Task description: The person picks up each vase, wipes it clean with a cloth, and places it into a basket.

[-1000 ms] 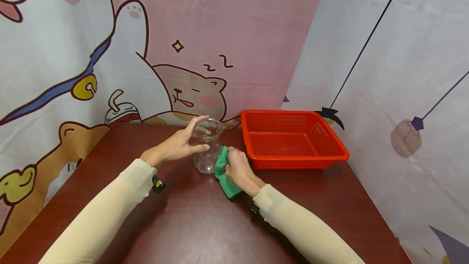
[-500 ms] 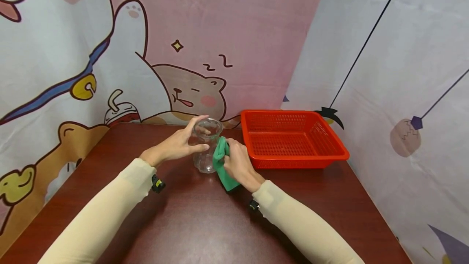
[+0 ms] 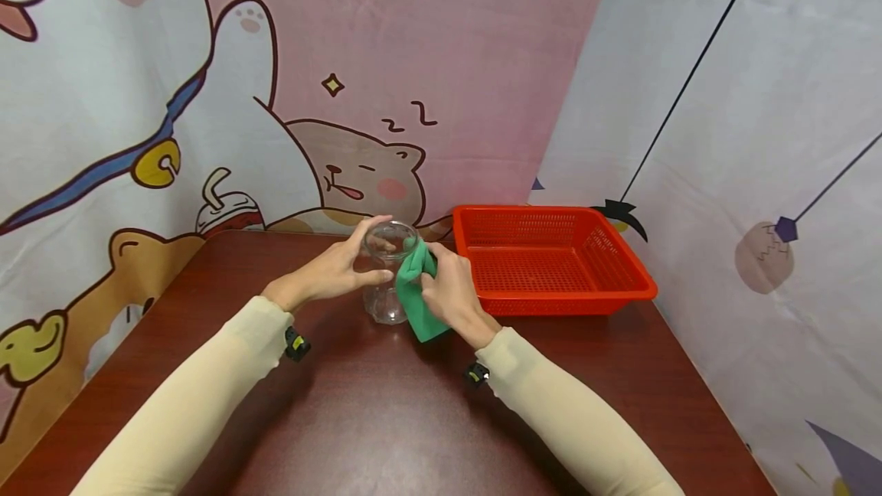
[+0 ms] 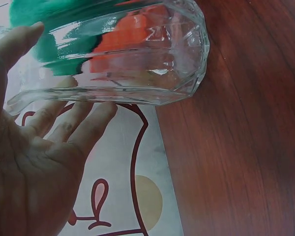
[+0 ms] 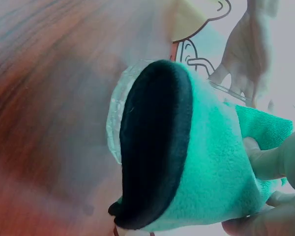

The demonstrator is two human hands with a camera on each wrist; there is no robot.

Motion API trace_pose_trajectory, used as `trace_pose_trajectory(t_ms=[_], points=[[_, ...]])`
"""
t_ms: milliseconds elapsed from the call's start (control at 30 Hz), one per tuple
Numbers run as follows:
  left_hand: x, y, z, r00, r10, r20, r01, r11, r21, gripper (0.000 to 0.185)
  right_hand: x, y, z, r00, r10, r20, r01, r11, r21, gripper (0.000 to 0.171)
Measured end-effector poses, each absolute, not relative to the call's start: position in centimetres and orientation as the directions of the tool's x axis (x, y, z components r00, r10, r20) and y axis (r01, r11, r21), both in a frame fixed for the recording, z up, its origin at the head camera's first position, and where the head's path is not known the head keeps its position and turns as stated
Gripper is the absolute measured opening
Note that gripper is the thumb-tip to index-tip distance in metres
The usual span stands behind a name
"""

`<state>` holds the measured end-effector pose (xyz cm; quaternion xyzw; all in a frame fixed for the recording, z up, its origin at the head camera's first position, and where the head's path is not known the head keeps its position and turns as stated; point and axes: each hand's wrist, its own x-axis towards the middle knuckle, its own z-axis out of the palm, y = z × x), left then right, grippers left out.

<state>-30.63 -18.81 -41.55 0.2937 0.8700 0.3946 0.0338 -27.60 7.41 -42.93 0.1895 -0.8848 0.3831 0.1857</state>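
Observation:
A clear ribbed glass jar point(image 3: 386, 305) stands upright on the dark wooden table, its open mouth facing up. My left hand point(image 3: 334, 270) holds the jar near the top, thumb in front and fingers behind. Seen from the left wrist, the fingertips point(image 4: 105, 114) lie along the glass wall point(image 4: 182, 59). My right hand point(image 3: 451, 285) pinches a bunched green cloth point(image 3: 416, 305) against the right side of the jar, with a corner of it at the rim. The cloth's dark edge point(image 5: 155, 147) hangs down and covers part of the jar in the right wrist view.
Just right of the cloth, a red plastic basket point(image 3: 551, 306) with perforated walls sits at the back of the table point(image 3: 386, 419). Behind the table hangs a cartoon-printed cloth backdrop point(image 3: 482, 83), which also lines both sides.
My right hand has slid the green cloth up the jar's right side, from about mid-height to the rim. The left hand and the jar have stayed in place.

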Motion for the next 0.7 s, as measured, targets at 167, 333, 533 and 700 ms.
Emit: trace_pose_trajectory(t_ms=[167, 333, 533, 700], points=[[-30.6, -18.9, -41.5, -0.824, 0.541, 0.17, 0.482, 0.512, 0.711, 0.1, -27.8, 7.5, -42.1, -0.867, -0.152, 0.474, -0.465, 0.586, -0.664, 0.045], [-30.7, -18.8, -41.5, -0.823, 0.543, 0.167, 0.484, 0.515, 0.707, 0.1, -27.7, 7.9, -41.2, -0.866, -0.12, 0.486, -0.46, 0.574, -0.678, 0.045], [-30.8, -18.8, -41.4, -0.831, 0.531, 0.163, 0.475, 0.527, 0.705, 0.1, -27.7, 8.3, -40.3, -0.855, -0.116, 0.505, -0.472, 0.576, -0.667, 0.043], [-30.7, -19.0, -41.5, -0.834, 0.528, 0.158, 0.47, 0.53, 0.706, 0.1, -27.6, 8.2, -40.3, -0.856, -0.13, 0.5, -0.474, 0.584, -0.659, 0.043]])
